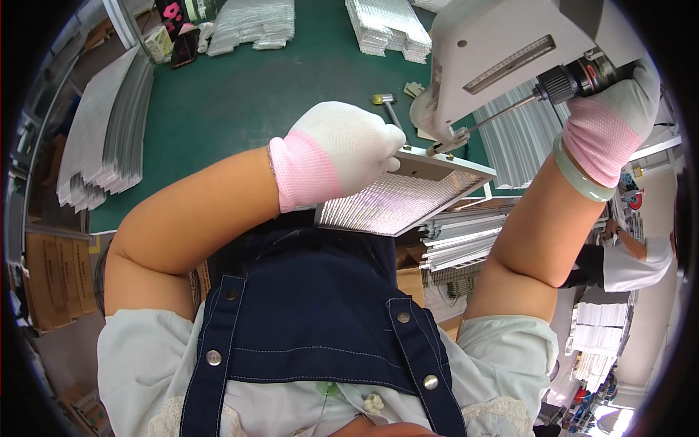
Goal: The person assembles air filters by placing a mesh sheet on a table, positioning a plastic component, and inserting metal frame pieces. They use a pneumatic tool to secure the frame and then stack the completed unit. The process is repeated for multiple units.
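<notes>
My left hand, in a white glove with a pink cuff, is closed on the upper edge of a framed mesh panel. The panel tilts at the near edge of the green table. My right hand, gloved alike, is wrapped round a black electric screwdriver at the upper right. From it a long thin bit runs down left to a small metal tip at the panel's frame. Beside it a large light-grey machine housing with a scaled slot hides part of the table.
A small hammer with a yellow end lies beyond the panel. Stacks of silvery mesh sheets stand at the left, with more mesh pieces at the back. Metal strips sit below the table. A co-worker is at the far right.
</notes>
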Demonstrator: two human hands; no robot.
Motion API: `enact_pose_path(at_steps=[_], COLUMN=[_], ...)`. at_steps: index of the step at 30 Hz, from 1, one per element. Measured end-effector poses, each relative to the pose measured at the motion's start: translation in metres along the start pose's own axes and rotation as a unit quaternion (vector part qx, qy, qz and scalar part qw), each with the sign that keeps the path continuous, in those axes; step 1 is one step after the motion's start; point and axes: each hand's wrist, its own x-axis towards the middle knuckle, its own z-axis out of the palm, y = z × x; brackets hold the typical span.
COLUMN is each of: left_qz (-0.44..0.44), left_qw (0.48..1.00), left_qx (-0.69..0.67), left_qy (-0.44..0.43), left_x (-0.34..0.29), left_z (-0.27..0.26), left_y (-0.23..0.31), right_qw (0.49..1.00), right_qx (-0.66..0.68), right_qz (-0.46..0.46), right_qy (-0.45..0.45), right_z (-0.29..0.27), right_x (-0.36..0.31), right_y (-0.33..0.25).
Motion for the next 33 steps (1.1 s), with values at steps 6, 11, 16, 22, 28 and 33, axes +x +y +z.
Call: enact_pose_path(at_steps=[6, 11, 16, 22, 28, 33], left_qz=[0.008, 0.06, 0.055, 0.054, 0.041, 0.04], left_qw=[0.999, 0.996, 0.997, 0.997, 0.998, 0.998], left_qx=[0.001, -0.022, -0.024, -0.023, -0.033, -0.051], left_qy=[0.052, 0.068, 0.054, 0.05, 0.025, 0.026], left_x=[-0.002, 0.007, 0.006, 0.007, 0.01, 0.012], left_z=[0.001, -0.002, 0.006, 0.01, 0.009, 0.01], left_y=[0.0, 0.01, 0.009, 0.01, 0.007, 0.006], right_qw=[0.985, 0.98, 0.973, 0.973, 0.978, 0.985], right_qx=[-0.081, 0.057, 0.087, 0.085, 0.052, 0.04], right_qz=[0.06, 0.12, 0.147, 0.144, 0.143, 0.116], right_qy=[-0.137, -0.149, -0.156, -0.161, -0.143, -0.119], right_z=[0.045, 0.044, 0.035, 0.032, 0.031, 0.037], right_x=[-0.021, -0.035, -0.036, -0.042, -0.049, -0.053], right_y=[0.004, 0.046, 0.055, 0.058, 0.051, 0.049])
